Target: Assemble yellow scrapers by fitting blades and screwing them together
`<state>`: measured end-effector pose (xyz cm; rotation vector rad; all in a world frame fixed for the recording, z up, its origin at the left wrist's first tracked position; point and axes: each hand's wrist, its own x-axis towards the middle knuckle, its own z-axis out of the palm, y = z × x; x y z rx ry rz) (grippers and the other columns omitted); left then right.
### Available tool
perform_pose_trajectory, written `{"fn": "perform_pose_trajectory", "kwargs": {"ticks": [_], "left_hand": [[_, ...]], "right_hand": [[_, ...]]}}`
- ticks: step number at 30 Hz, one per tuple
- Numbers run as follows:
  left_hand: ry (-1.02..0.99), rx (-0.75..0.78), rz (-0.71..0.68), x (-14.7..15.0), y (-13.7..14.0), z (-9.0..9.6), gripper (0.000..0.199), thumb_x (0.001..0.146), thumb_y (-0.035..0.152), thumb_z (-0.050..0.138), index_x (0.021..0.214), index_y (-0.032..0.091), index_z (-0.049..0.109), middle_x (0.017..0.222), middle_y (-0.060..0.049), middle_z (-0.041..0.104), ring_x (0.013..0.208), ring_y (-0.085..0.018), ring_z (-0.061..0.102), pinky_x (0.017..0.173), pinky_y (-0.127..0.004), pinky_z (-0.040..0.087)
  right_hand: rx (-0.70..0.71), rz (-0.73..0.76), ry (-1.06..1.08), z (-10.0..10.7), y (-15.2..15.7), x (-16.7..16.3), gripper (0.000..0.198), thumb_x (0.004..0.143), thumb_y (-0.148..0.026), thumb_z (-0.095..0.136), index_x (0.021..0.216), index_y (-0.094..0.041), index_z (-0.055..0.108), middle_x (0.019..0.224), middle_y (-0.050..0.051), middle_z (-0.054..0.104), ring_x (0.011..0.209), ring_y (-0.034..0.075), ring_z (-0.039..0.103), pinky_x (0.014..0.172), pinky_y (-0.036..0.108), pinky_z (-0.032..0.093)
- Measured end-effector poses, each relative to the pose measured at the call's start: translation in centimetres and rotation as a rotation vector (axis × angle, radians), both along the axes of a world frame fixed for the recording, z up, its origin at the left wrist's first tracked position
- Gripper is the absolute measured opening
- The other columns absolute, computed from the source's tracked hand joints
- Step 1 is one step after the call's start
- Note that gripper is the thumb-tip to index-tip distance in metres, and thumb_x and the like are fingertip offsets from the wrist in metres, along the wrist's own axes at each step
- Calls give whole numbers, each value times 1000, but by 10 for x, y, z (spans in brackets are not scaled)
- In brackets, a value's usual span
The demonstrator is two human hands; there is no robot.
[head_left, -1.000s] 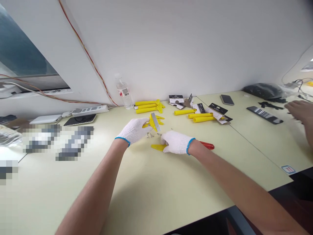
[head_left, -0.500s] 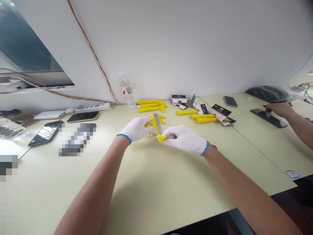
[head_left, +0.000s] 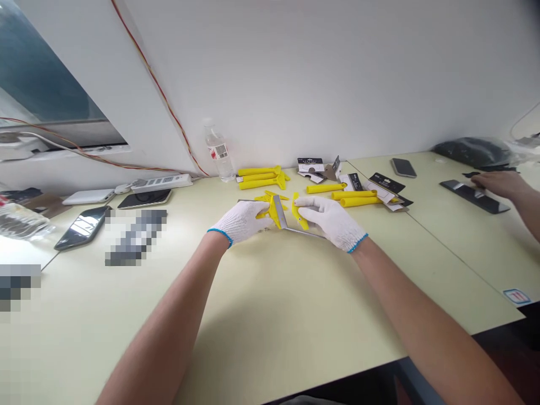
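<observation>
left hand (head_left: pixel 244 220) pinches a flared yellow plastic scraper (head_left: pixel 274 216), probably light, stiff, safest behind its flat grey metal blade (head_left: pixel 280 211); right hand (head_left: pixel 333 220), a narrow yellow plastic piece (head_left: pixel 297 214).

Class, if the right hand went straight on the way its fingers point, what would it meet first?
Probably the grey blade on the yellow holder in the left hand, the right hand's yellow part leading; depth is unclear here.

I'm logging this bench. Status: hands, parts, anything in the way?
Left hand holds yellow head with grey blade. Right hand pinches yellow plate, apart from blade. Loose yellow parts close behind head.
</observation>
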<state>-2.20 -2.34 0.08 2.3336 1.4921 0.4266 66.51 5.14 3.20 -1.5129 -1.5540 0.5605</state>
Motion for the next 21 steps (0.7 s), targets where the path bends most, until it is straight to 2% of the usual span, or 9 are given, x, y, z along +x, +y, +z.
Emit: {"fn": "perform_pose_trajectory", "kwargs": {"ticks": [2,3,4,6,7,9,11,15,21], "left_hand": [[17,14,-13,3,1,-4,25,88,44,56,78,22,50,75,-1,56,64,-17,47,60,-30,30],[20,23,-17,6,1,-6,24,89,44,56,79,23,51,76,-1,58,65,-17,48,61,-30,31],[20,33,-20,9,0,-7,24,89,44,56,80,23,52,77,-1,60,66,-17,50,61,-29,32],[27,50,-25,16,-1,-10,24,90,44,55,81,22,53,79,-2,62,67,-18,51,63,-29,33],[34,54,-27,19,-2,-11,23,91,43,55,81,22,54,79,-2,62,67,-18,52,63,-29,34],[42,52,-38,26,-5,-12,24,92,43,53,83,22,57,83,-4,65,69,-18,54,64,-30,35],[37,43,-57,31,-7,-13,24,94,42,52,88,21,61,88,-5,68,72,-19,57,65,-29,36],[44,49,-69,37,-9,-15,22,95,40,53,93,21,63,92,-7,70,75,-21,59,64,-30,35],[48,64,-69,41,-10,-16,22,95,41,55,87,21,60,90,-6,69,75,-21,58,64,-31,35]], "right_hand": [[98,10,-120,0,-22,-69,49,88,-36,66,46,-12,59,46,8,40,53,-2,44,49,11,16],[83,138,-143,-3,-35,-121,48,90,-43,64,51,-15,63,51,9,45,63,3,56,49,13,25],[48,251,-130,-10,-48,-182,44,94,-51,59,67,-18,73,64,10,56,78,8,63,54,15,37],[38,270,-35,-32,-67,-305,48,99,-59,50,102,-20,78,92,11,64,97,13,65,68,20,52],[24,297,-35,-44,-72,-357,44,97,-59,56,111,-23,75,100,11,66,100,14,65,72,23,54],[13,291,-32,-66,-75,-424,40,88,-56,70,113,-25,70,104,11,66,101,18,65,75,28,55],[-1,267,-31,-80,-73,-443,42,82,-53,77,111,-24,66,101,12,66,99,20,66,74,31,56],[16,270,-17,-86,-70,-421,50,80,-58,77,108,-20,62,96,12,65,93,23,66,71,38,60],[83,373,22,-94,-56,-419,57,77,-79,69,100,-26,66,96,12,66,112,29,65,67,31,54]]}}
